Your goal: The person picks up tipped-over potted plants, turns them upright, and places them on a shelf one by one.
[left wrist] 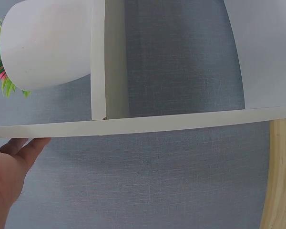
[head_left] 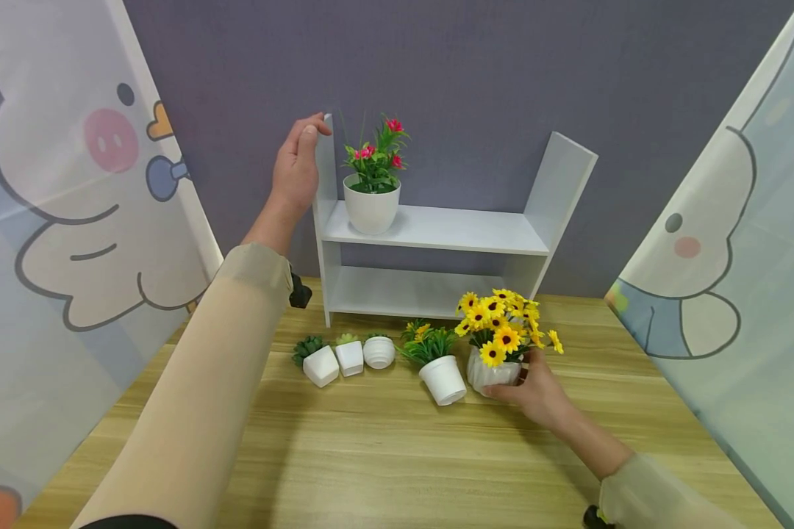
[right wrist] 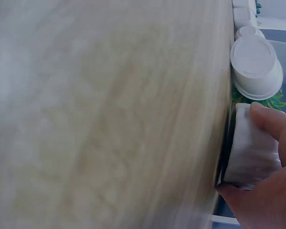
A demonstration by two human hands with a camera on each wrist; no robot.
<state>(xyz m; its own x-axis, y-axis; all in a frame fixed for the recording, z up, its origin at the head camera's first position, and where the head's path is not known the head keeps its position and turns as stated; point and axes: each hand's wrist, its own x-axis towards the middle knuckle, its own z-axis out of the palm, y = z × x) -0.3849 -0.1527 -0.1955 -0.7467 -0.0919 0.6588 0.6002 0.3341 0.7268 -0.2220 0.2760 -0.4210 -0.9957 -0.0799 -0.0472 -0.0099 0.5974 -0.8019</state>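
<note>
Against the white shelf (head_left: 450,228), the left hand (head_left: 298,165) rests extended fingers, probably steadying it; in front, the right hand (head_left: 539,391) clamps fingers round the yellow-flowered pot (head_left: 492,375), likely sparing its blooms (head_left: 506,339).

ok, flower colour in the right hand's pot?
Yellow, dark-centred flowers; clearest in the head view.

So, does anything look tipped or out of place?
Yes: the white round pot with green leaves lies tipped on the wooden table, apparently like three small white succulent pots, while the white pot with red flowers stands upright.
</note>
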